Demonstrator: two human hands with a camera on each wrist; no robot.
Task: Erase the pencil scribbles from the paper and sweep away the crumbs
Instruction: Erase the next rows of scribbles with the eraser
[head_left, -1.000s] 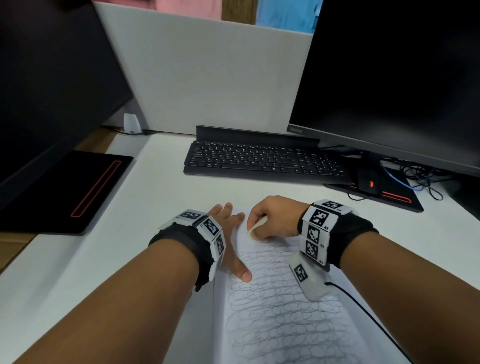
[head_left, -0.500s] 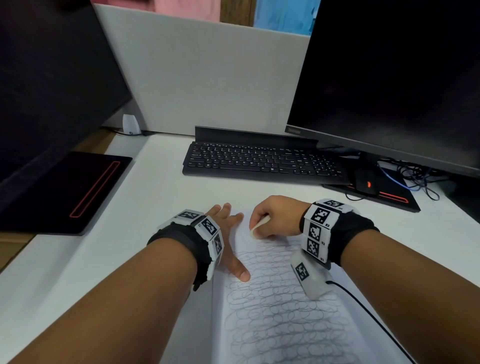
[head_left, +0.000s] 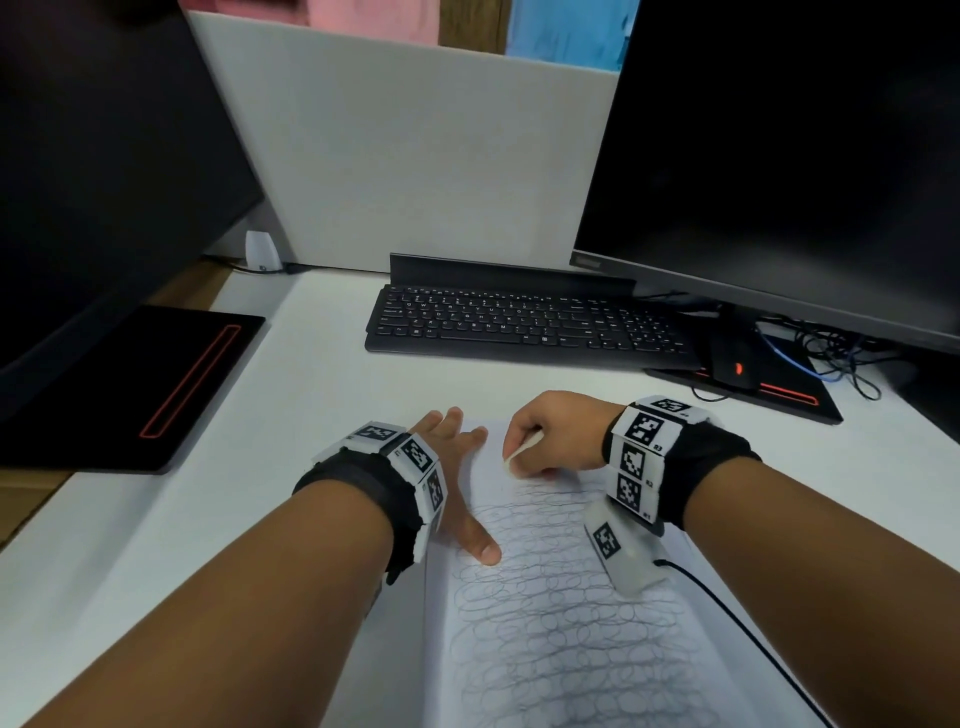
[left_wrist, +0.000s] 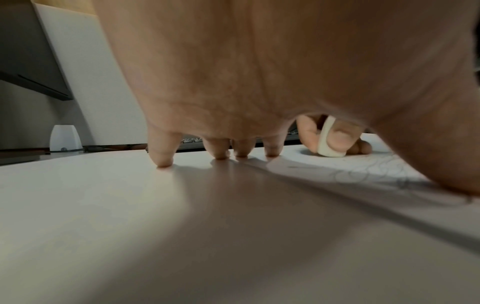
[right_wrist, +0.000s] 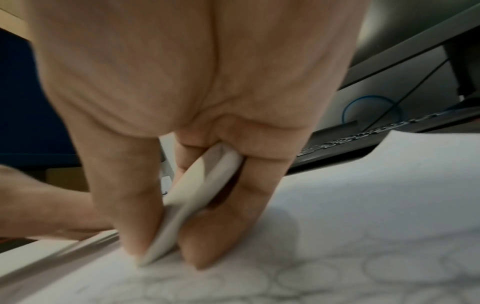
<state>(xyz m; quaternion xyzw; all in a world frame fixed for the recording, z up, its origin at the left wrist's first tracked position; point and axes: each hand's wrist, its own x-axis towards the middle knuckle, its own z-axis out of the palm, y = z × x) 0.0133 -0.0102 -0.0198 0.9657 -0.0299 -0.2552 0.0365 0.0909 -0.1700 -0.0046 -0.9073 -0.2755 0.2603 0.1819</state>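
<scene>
Paper (head_left: 561, 623) lies on the desk (head_left: 322, 415), keyboard (head_left: 524, 327) behind it.

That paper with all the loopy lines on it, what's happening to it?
A person is rubbing out pencil scribbles. Their right hand pinches a white eraser and presses its tip on the far end of the paper. Their left hand lies spread flat, thumb on the paper and fingertips at its left edge and on the desk, holding the sheet steady. Nearly all the scribbles are still there, so the job has barely begun.
</scene>
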